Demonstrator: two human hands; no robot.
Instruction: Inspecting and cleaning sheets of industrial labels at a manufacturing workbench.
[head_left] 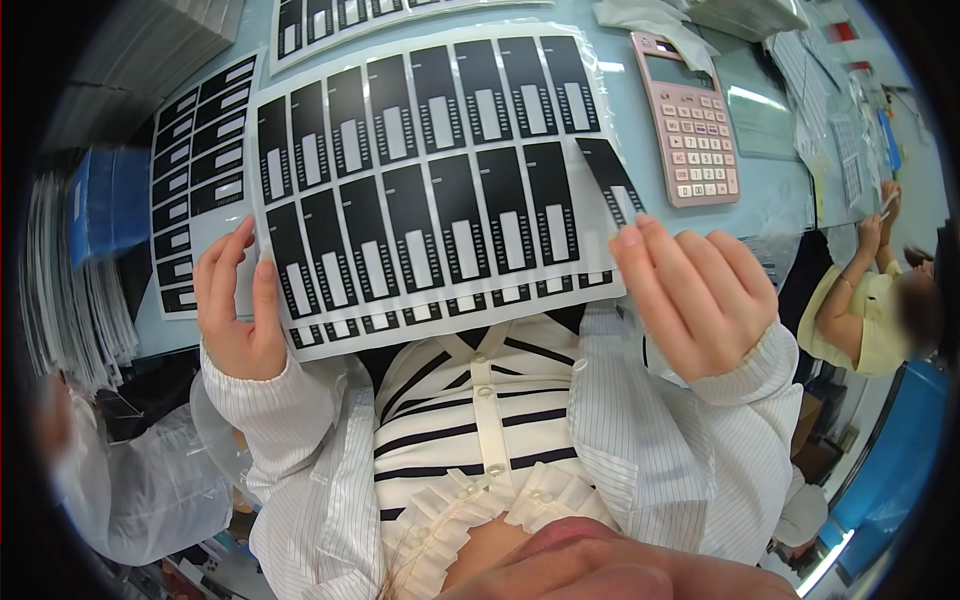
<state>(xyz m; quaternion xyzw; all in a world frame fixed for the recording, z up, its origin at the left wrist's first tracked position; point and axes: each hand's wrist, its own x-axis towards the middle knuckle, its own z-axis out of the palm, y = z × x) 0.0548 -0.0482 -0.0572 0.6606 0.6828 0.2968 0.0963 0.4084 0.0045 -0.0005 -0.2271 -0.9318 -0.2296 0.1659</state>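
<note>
The slim black rectangular label with a white window (pixel 606 175) was at the right end of the nearer full row of labels, tilted over bare backing on the large white glossy sheet of black labels (pixel 592 232). The person's right hand (pixel 700 300) held it by its near end, the thumb and index finger pinching the tip and the other fingers curled loosely. Whether its far end touched the sheet could not be told.

The person's left hand (pixel 237 315) was at the sheet's left edge, thumb apart from the bent fingers; whether they gripped the edge could not be told. The sheet carried 8 labels in its far row and 7 in the nearer full row, besides the pinched 1, and its near edge reached out over the person's lap.

The label looked thin and very light, bendable rather than stiff, and probably tacky underneath, so it seemed liable to curl or crease. A corner or the extreme edge looked the best place to hold it, leaving the face unsmudged. The sheet seemed floppy and somewhat slick, best steadied at its margin.

A pink rectangular calculator with white keys (pixel 690 130) lay to the right on the pale blue glossy table (pixel 775 190).
</note>
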